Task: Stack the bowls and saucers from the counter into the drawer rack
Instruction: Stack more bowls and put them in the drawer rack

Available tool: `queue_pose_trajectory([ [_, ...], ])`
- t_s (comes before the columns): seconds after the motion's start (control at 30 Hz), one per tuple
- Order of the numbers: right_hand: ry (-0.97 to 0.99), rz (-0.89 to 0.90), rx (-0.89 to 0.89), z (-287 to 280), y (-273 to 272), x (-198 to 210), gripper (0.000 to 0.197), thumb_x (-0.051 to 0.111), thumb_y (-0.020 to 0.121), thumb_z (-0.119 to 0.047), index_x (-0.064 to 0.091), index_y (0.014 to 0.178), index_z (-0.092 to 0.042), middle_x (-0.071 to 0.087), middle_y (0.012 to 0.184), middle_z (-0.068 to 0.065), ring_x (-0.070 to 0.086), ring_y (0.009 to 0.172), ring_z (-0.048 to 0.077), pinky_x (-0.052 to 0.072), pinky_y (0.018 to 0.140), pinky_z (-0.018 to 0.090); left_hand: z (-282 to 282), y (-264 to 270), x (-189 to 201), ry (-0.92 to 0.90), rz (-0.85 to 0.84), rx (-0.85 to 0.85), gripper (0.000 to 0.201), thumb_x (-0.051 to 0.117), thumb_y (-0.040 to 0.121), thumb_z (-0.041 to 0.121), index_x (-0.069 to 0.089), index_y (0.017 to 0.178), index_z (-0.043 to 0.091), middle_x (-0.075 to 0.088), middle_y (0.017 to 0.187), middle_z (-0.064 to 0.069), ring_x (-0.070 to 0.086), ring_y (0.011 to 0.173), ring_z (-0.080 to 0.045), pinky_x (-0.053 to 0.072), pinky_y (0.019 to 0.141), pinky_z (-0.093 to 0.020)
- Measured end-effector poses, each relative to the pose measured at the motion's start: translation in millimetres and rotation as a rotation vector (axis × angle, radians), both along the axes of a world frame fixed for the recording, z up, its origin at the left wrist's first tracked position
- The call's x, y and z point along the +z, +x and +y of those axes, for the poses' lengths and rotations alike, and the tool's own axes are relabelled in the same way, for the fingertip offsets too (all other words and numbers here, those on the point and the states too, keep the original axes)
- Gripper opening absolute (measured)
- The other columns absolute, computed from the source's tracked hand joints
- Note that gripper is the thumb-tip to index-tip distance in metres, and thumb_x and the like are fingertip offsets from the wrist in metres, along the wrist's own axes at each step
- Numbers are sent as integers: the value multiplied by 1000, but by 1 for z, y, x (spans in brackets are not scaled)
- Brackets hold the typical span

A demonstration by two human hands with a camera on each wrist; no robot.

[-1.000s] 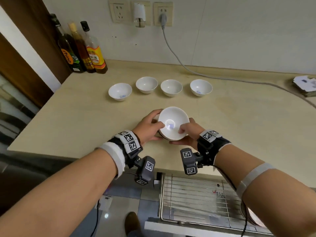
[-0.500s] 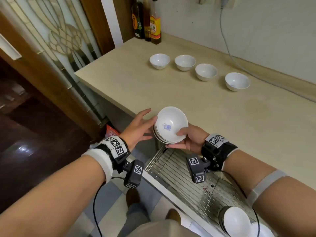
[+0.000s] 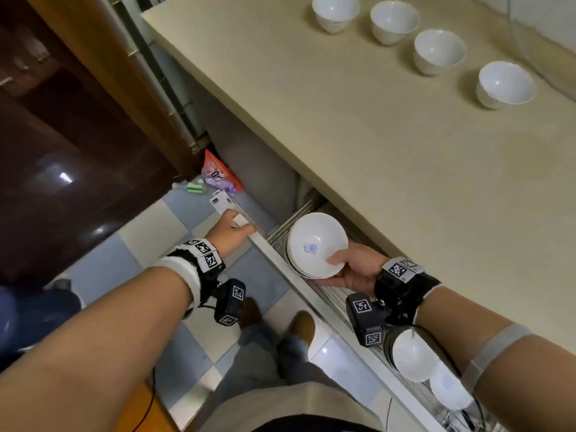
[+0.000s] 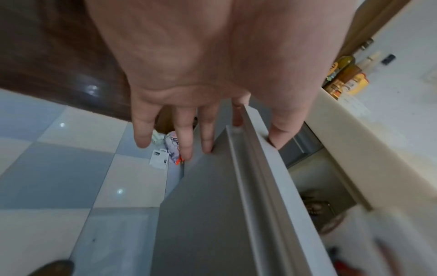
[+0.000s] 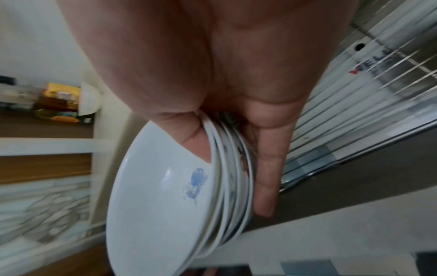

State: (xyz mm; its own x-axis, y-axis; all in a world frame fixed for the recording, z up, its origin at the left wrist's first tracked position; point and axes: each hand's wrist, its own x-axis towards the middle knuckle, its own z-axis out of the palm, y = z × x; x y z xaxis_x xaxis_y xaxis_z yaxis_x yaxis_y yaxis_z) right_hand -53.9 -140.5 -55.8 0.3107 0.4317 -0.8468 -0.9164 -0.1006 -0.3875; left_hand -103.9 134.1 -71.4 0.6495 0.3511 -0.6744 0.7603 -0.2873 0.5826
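Risk: your stack of saucers [image 3: 311, 238] is tilted over the rack [image 5: 343, 112], held at one rim only, so it can slide apart or chip on the wires. Your right hand [image 3: 355, 269] pinches it, thumb inside, fingers under. Left hand [image 3: 229, 236] lies straight-fingered on the drawer front [image 4: 212, 205]. Four bowls [image 3: 439, 53] sit on the counter [image 3: 343, 120].

Floor tiles [image 3: 149, 254], lower left of head view: glossy pale & blue-grey checks w/ small bright glints. Upper left, a dark glossy wood floor [image 3: 62, 145] lay beyond, one light spot on it. A brown wood door frame [image 3: 103, 73] ran diagonally from top left twd centre, metal track [image 3: 168, 88] alongside. The beige counter [image 3: 374, 145] filled the upper right. An orange-purple packet [image 3: 219, 176] lay at the frame's foot. Left wrist view, top right: white wall [image 4: 406, 22], bottles [image 4: 343, 74] against it.
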Motion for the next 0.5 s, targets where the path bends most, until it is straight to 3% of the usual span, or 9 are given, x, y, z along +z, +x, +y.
queue_pose_trajectory([
  [0.17, -137, 66, -95, -14, 4, -50, 58, 43, 86, 17, 41, 141, -3, 54, 133, 30, 65, 102, 50, 59, 75, 58, -15, -3, -6, -160, -9, 204, 42, 57, 94, 27, 39, 132, 24, 60, 130, -14, 62, 117, -29, 38, 61, -27],
  [0.3, -222, 69, -114, -7, 14, -88, 63, 38, 88, 19, 36, 145, -6, 45, 141, 31, 61, 90, 50, 59, 61, 57, -13, -5, -6, -238, -11, 220, 43, 55, 96, 27, 36, 135, 26, 61, 134, -10, 67, 108, -17, 39, 63, -25],
  [0.37, -254, 72, -83, 0, 20, -106, 64, 38, 89, 19, 35, 147, -10, 39, 146, 30, 58, 99, 55, 60, 54, 55, -8, -5, -9, -236, -4, 213, 42, 57, 95, 28, 38, 133, 28, 64, 133, -7, 68, 105, -14, 42, 63, -28],
  [0.43, -271, 68, -55, 5, 28, -124, 65, 38, 90, 19, 35, 147, -13, 36, 148, 30, 52, 116, 59, 61, 68, 55, -5, -4, -10, -237, -12, 216, 42, 59, 95, 26, 40, 132, 27, 64, 131, -7, 69, 104, -12, 48, 65, -27],
  [0.47, -275, 69, -57, 9, 30, -133, 65, 37, 91, 19, 34, 147, -14, 35, 148, 29, 49, 120, 59, 59, 79, 56, -3, -4, -11, -239, -6, 213, 41, 60, 94, 27, 41, 131, 29, 64, 131, -6, 69, 102, -12, 48, 73, -30],
  [0.5, -277, 68, -65, 13, 32, -142, 66, 37, 90, 19, 34, 147, -14, 33, 148, 28, 47, 123, 59, 58, 81, 57, -3, -4, -11, -241, 1, 203, 40, 61, 93, 29, 42, 128, 31, 64, 130, -4, 70, 101, -11, 44, 82, -35],
])
